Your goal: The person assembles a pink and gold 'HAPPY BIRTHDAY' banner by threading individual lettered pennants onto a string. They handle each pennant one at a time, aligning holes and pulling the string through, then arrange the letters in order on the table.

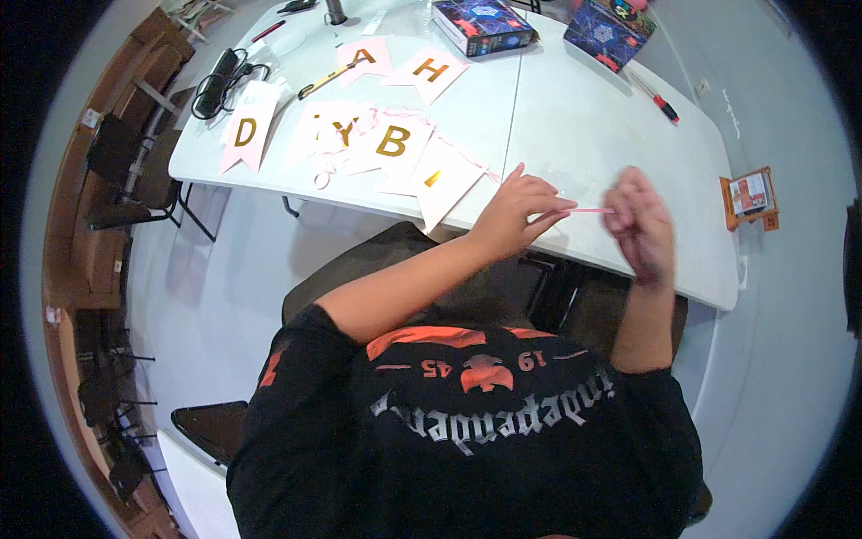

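Between my two hands, over the front part of the table, a thin pink ribbon is stretched taut. My left hand pinches one end of that stretch between thumb and fingers. The other end runs into my right hand, which is closed and a little blurred. To the left lie several pale pink swallowtail pennants with gold letters, among them an overlapping pennant and one nearest my left hand. Loose ribbon lies across the overlapping ones and leads toward my left hand. A separate pennant sits farther left.
On the white table are a yellow utility knife, a black cable bundle, a blue box, another blue box and a red-and-black screwdriver. A dark chair stands left; an orange-brown holder is at the right wall.
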`<state>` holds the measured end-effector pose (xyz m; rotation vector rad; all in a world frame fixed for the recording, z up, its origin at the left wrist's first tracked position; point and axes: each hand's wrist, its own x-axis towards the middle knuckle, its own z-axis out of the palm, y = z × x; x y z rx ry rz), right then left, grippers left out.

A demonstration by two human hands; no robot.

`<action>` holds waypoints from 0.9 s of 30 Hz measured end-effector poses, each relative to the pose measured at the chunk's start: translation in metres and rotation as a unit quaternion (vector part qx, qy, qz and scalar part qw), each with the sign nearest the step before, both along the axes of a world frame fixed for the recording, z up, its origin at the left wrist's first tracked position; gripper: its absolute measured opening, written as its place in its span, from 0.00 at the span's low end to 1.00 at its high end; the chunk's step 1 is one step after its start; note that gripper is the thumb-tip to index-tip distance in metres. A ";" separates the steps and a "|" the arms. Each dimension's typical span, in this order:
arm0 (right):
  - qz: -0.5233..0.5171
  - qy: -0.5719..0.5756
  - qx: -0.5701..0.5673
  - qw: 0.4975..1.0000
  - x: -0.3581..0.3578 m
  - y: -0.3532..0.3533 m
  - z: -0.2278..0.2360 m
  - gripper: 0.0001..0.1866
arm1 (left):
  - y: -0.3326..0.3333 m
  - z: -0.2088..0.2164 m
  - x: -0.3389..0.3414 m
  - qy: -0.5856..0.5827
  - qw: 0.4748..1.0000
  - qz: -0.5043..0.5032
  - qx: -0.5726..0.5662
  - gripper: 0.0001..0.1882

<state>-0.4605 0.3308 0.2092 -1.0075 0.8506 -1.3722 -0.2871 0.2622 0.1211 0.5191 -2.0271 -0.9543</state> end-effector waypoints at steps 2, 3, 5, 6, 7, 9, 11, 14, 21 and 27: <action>-0.062 0.016 -0.064 0.996 -0.026 0.011 0.019 0.10 | -0.012 -0.006 -0.010 -0.010 0.999 -0.001 -0.034 0.08; -0.107 0.018 -0.071 0.992 -0.041 0.017 0.029 0.10 | -0.017 -0.009 -0.016 -0.017 0.999 -0.002 -0.046 0.08; -0.189 0.042 -0.114 0.974 -0.073 0.029 0.047 0.10 | -0.028 -0.016 -0.028 -0.097 0.993 0.000 -0.066 0.07; -0.206 0.025 -0.134 0.969 -0.090 0.034 0.055 0.09 | -0.033 -0.020 -0.035 -0.138 0.987 -0.001 -0.077 0.07; -0.234 0.043 -0.138 0.961 -0.107 0.040 0.060 0.08 | -0.039 -0.025 -0.042 -0.177 0.981 -0.006 -0.079 0.09; -0.295 0.038 -0.128 0.946 -0.142 0.049 0.066 0.05 | -0.050 -0.035 -0.053 -0.264 0.959 -0.013 -0.097 0.10; -0.291 0.025 -0.137 0.947 -0.174 0.051 0.057 0.05 | -0.056 -0.047 -0.065 -0.336 0.937 -0.028 -0.091 0.12; -0.362 0.024 -0.098 0.926 -0.213 0.061 0.036 0.06 | -0.056 -0.069 -0.076 -0.379 0.917 -0.034 -0.123 0.11; -0.426 0.063 -0.089 0.898 -0.277 0.093 0.024 0.06 | -0.064 -0.100 -0.073 -0.344 0.923 -0.052 -0.167 0.10; -0.411 0.068 -0.050 0.908 -0.288 0.085 0.019 0.07 | -0.085 -0.096 -0.058 -0.342 0.924 -0.064 -0.159 0.15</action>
